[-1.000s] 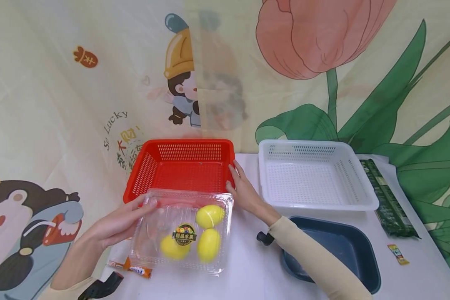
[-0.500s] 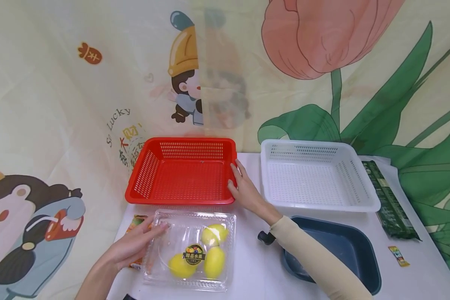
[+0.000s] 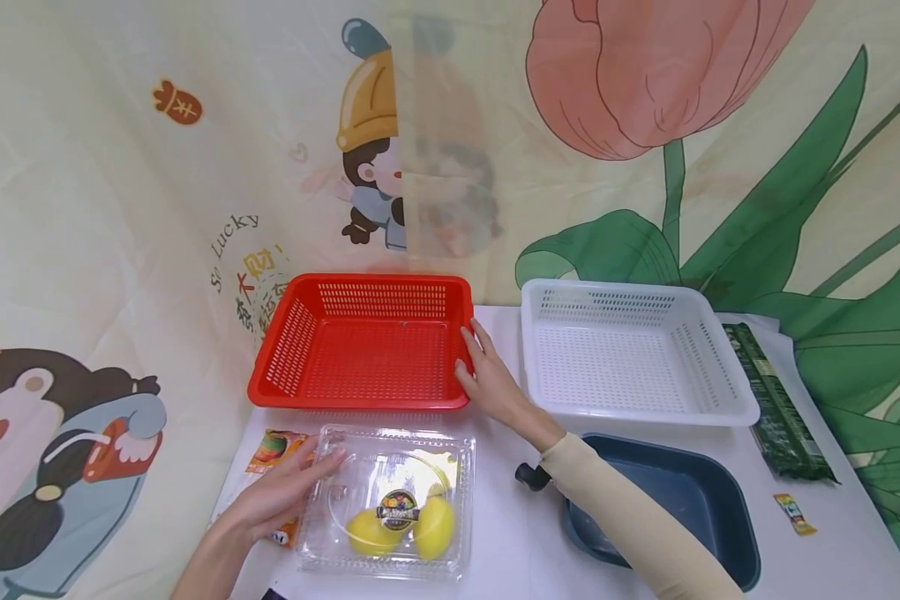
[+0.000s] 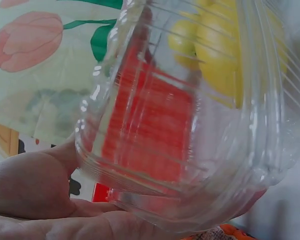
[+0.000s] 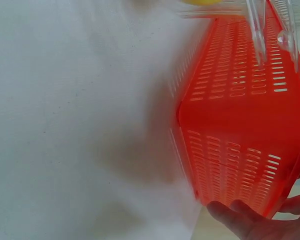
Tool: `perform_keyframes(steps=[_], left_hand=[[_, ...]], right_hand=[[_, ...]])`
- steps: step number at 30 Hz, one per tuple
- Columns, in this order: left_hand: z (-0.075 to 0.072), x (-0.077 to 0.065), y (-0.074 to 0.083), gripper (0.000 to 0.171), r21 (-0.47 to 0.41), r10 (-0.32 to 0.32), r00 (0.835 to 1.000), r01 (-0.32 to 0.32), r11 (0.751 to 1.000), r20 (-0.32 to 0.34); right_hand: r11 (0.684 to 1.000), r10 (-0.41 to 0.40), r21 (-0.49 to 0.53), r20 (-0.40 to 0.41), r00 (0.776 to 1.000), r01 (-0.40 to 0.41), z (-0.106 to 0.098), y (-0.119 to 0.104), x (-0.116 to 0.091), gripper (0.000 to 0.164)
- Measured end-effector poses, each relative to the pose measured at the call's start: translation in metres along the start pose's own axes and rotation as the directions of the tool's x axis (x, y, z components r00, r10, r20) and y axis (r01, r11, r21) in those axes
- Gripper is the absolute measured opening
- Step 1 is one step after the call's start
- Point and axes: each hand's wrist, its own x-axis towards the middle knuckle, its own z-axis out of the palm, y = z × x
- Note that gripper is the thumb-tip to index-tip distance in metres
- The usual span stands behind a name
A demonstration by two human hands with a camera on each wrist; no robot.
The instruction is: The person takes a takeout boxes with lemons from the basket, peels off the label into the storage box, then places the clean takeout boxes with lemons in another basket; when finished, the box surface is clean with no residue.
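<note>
One clear box (image 3: 385, 500) is right of the left hand (image 3: 279, 492), which pinches it; the right hand (image 3: 498, 385), fingers extended, touches the red basket (image 3: 378, 367). Level handling seems safest.

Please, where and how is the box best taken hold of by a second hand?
Probably by its right rim, coming from the right, thumb above and fingers below. The box has a thin rim that offers a pinch, the left hand holds the left side, and the fruit lies mostly rightward, so that side likely needs support.
</note>
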Motion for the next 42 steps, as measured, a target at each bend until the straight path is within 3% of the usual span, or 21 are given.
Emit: perform_keyframes(steps=[9, 19, 26, 31, 37, 40, 42], left_hand=[[0.002, 0.003, -0.001, 0.079, 0.005, -0.027, 0.998, 0.027, 1.0, -0.05], [0.002, 0.005, -0.001, 0.081, -0.002, -0.006, 1.0, 0.006, 1.0, -0.024], [-0.001, 0.007, -0.003, 0.077, 0.024, 0.022, 0.999, -0.022, 0.999, 0.028], [0.0, 0.008, -0.005, 0.082, 0.018, 0.018, 1.0, -0.018, 1.0, 0.003], [0.001, 0.007, -0.005, 0.085, 0.035, 0.011, 1.0, -0.011, 0.999, -0.002], [0.001, 0.007, -0.005, 0.084, 0.038, 0.017, 1.0, -0.017, 0.999, 0.0], [0.001, 0.008, -0.005, 0.082, 0.036, 0.023, 1.0, -0.023, 0.999, 0.0]], right_hand=[[1.0, 0.009, -0.006, -0.006, 1.0, -0.009, 0.0, 0.0, 0.001, 0.065], [1.0, 0.004, -0.013, 0.008, 1.0, -0.004, 0.001, 0.001, 0.001, 0.067], [1.0, -0.002, -0.03, -0.003, 1.0, 0.002, -0.002, -0.003, -0.002, 0.07], [0.995, -0.089, -0.051, -0.027, 0.996, 0.088, -0.006, -0.02, -0.008, 0.068], [0.939, -0.316, -0.151, -0.012, 0.949, 0.31, -0.004, -0.047, -0.02, 0.061], [0.904, -0.388, -0.163, 0.071, 0.919, 0.394, -0.002, -0.062, -0.031, 0.061], [0.875, -0.432, -0.164, 0.159, 0.888, 0.455, 0.0, -0.072, -0.04, 0.061]])
